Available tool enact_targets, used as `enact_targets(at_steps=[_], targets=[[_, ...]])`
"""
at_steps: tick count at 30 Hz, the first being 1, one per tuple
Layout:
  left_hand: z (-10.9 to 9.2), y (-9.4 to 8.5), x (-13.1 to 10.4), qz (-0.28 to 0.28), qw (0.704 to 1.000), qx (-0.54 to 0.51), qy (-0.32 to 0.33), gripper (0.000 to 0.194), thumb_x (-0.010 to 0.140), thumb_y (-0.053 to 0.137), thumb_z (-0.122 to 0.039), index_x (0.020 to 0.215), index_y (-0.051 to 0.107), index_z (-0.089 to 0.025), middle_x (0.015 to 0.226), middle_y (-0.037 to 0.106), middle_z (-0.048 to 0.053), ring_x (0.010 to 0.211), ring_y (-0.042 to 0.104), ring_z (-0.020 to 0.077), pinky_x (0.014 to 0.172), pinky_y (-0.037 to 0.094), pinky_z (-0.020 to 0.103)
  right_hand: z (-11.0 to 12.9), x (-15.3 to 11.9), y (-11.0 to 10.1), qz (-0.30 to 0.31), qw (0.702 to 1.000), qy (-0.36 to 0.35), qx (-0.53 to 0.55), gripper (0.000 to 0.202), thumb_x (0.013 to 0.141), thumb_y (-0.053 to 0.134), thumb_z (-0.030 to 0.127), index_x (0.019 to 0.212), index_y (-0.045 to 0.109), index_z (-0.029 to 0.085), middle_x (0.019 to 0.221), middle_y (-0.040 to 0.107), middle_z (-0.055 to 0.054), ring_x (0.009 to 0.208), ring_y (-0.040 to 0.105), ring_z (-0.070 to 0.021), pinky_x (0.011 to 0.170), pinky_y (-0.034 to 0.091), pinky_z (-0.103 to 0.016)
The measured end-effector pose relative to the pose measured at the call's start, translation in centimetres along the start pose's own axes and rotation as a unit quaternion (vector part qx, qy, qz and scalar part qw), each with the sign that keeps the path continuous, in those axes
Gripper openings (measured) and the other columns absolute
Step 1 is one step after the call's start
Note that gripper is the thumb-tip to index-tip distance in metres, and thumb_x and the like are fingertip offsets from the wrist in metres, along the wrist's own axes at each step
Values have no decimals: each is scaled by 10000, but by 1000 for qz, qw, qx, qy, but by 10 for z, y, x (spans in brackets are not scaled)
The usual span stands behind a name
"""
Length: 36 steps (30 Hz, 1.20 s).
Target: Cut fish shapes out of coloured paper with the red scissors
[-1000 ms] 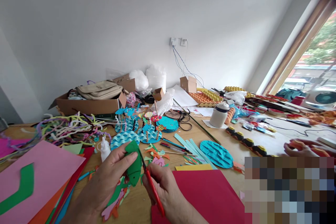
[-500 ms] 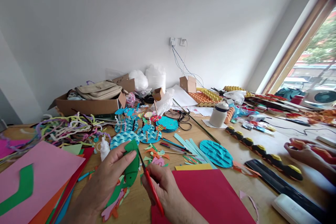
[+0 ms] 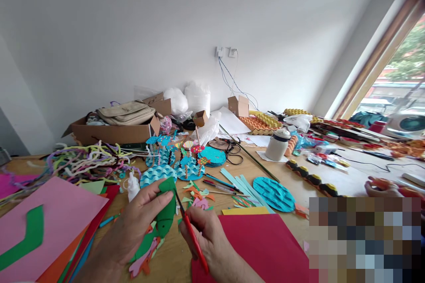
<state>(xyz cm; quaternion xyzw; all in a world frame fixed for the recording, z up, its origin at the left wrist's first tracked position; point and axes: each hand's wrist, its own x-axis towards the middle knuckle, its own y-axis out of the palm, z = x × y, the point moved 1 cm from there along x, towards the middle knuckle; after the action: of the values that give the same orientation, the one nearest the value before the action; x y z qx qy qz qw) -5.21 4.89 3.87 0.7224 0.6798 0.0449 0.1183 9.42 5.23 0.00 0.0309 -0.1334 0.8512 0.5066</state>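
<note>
My left hand pinches a piece of green paper with dark drawn lines on it, held upright above the table. Red-handled scissors are gripped in my right hand, their dark blades against the right edge of the green paper. Whether the blades are parted I cannot tell. Below my left hand lie green, pink and orange paper scraps. Red paper lies flat under and beside my right hand. Pink paper with a bent green strip on it is at the left.
A white glue bottle stands behind my left hand. Beyond are blue wavy discs with small paper fish, pens and a blue disc. Pipe cleaners heap at the left. Another person's hand is at far right.
Both hands, the green paper and the scissors stay almost in place. A pixelated block now covers the lower right of the view.
</note>
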Motion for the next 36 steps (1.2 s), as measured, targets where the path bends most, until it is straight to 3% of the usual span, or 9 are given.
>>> enact_targets(at_steps=[13,20,36], targets=[[-3,0,0,-22,1000,12,15,232,655,687,-329,847,670,-200,601,540,-36,529,440,96,477,377,171,5,-2,-3,16,1000,-5,-17,275,845,449,272,602,359,182,544,289,63,496,256,-69,407,200,-179],[-9,1,-1,-20,999,4,43,130,624,698,-300,685,661,-191,442,414,-72,392,348,78,376,286,177,9,-2,-7,12,998,-17,-64,306,854,453,285,592,338,178,555,277,60,523,246,-72,422,192,-181],[-13,-3,-2,19,999,27,13,155,642,687,-301,762,666,-204,477,491,-66,404,422,87,459,399,202,6,-1,-11,43,997,3,-60,251,846,431,207,604,371,178,536,333,61,479,296,-62,408,213,-170]])
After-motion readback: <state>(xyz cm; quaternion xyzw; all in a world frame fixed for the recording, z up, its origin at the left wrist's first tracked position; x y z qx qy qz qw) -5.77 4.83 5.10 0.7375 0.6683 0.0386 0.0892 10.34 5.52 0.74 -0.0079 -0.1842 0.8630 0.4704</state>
